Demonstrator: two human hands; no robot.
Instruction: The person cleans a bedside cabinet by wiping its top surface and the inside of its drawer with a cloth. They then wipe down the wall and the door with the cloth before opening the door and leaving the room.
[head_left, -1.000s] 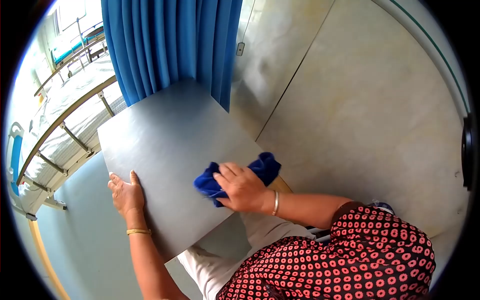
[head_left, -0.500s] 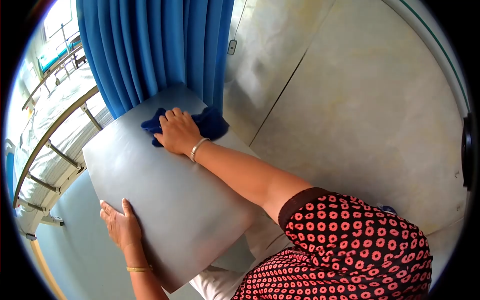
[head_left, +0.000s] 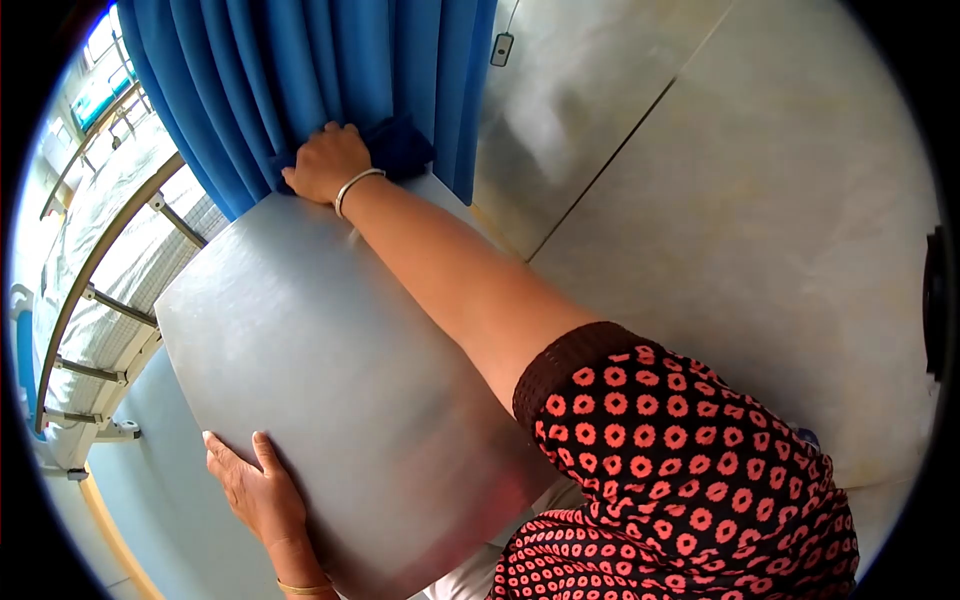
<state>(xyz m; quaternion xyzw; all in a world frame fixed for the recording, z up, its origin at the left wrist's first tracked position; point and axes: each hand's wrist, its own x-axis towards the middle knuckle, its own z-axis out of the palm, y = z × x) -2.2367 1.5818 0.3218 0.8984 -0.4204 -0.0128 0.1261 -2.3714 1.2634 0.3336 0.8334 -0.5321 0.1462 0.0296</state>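
A glossy grey flat panel (head_left: 330, 370) extends before me, its far end against a blue curtain (head_left: 290, 80). My right hand (head_left: 328, 165) is at that far end, fingers curled over a dark blue cloth (head_left: 400, 148) pressed near the edge. Part of the cloth bunches out to the right of the hand, touching the curtain. My left hand (head_left: 262, 490) holds the panel's near left edge, thumb on the top face and fingers along the side; their tips are partly hidden.
Left of the panel stands a bed with a curved metal side rail (head_left: 90, 260) and a pale sheet (head_left: 130, 190). A pale wall-like surface (head_left: 720, 270) with a dark seam fills the right. A small switch-like piece (head_left: 502, 49) hangs on a cord beside the curtain.
My right hand and the cloth have slid away from me to the panel's far edge, by the curtain. My left hand stays at the left edge. The view has shifted a little.
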